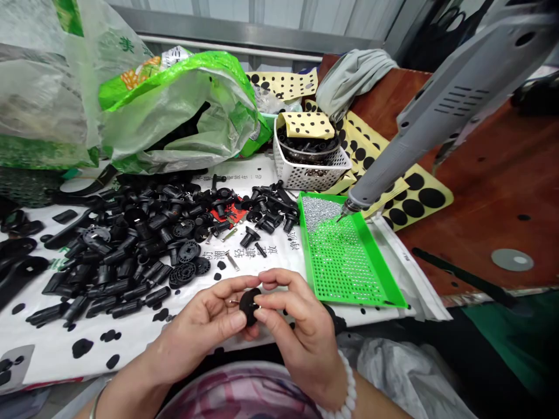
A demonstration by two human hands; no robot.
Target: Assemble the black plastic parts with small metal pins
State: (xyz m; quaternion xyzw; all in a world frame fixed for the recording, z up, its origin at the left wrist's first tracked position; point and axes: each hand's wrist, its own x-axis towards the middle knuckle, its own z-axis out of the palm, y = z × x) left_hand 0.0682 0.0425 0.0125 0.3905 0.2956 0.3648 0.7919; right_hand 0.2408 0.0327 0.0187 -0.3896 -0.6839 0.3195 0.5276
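A small round black plastic part (pixel 248 306) is held up between both hands, just above the near edge of the table. My left hand (pixel 209 317) grips it from the left, thumb in front and fingers behind. The thumb and forefinger of my right hand (pixel 297 326) pinch at its right face, where a tiny shiny metal piece shows; its kind is too small to make out. Beyond my hands spreads a heap of black plastic parts (pixel 144 233), knobs and ribbed discs among them. Right of it sits a green perforated tray (pixel 384 262) with small silvery screws (pixel 321 212).
A grey electric screwdriver (pixel 388 157) hangs over the tray, its bit pointing down. A white basket (pixel 301 174) holds a bowl of dark parts. Sheets of black round stickers (pixel 414 203) lie to the right. Green-and-clear plastic bags (pixel 183 110) crowd the back left.
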